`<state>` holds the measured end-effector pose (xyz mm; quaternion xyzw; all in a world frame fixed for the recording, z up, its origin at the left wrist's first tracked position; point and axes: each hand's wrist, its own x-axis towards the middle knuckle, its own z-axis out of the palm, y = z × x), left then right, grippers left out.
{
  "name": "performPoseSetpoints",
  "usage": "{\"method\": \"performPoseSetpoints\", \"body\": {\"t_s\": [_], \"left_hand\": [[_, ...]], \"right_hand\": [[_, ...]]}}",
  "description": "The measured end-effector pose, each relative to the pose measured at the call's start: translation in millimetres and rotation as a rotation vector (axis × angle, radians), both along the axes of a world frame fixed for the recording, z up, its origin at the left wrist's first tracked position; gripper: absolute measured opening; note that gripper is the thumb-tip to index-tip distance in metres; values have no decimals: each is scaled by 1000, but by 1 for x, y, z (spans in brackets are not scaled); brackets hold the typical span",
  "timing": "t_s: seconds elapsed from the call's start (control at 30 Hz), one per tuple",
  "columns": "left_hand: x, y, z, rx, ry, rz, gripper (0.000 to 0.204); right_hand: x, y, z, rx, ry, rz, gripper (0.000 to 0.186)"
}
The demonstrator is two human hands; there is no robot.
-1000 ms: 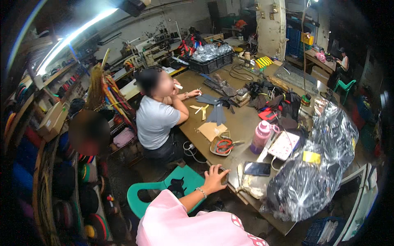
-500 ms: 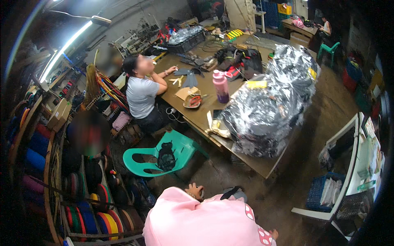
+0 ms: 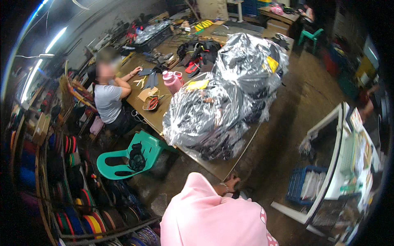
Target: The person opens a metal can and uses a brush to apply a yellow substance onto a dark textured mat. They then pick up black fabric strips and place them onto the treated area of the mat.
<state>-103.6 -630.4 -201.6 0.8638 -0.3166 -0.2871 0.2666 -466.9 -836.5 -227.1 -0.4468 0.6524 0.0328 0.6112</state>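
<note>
My left hand (image 3: 231, 183) shows beyond the pink cloth (image 3: 213, 217) of my top, close to the near corner of the worktable (image 3: 201, 162). Its fingers are bent but apart, and I see nothing held in them. Whether it touches the table corner I cannot make out. My right hand is hidden from sight. On the table near that corner lie large bundles of dark goods in clear plastic (image 3: 209, 112), with yellow labels on top. A pink bottle (image 3: 172, 82) stands behind them.
A green plastic chair (image 3: 152, 143) with a black bag (image 3: 136, 158) stands at the table's left. A person in a grey shirt (image 3: 108, 100) sits beyond it. Rolls of coloured webbing (image 3: 92, 224) fill the left shelves. A blue crate (image 3: 296, 184) and a white frame (image 3: 333, 164) stand right.
The view has swung, so the table, chair and bundles sit further left. My left hand has come forward to the table corner. My right hand, glimpsed before at lower right, has gone from sight.
</note>
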Motion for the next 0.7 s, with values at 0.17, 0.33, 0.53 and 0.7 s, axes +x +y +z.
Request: {"method": "performPoseSetpoints", "body": {"t_s": [0.17, 0.33, 0.53, 0.7], "left_hand": [[2, -156, 69, -81, 3, -66, 85], [58, -236, 166, -212, -82, -346, 89], [166, -306, 248, -335, -264, -309, 99], [274, -366, 292, -452, -325, -209, 90]], "right_hand": [[49, -94, 18, -15, 32, 233, 61], [186, -174, 77, -86, -370, 375, 72], [392, -252, 154, -354, -769, 816, 89], [515, -328, 165, -640, -706, 837, 91]]}}
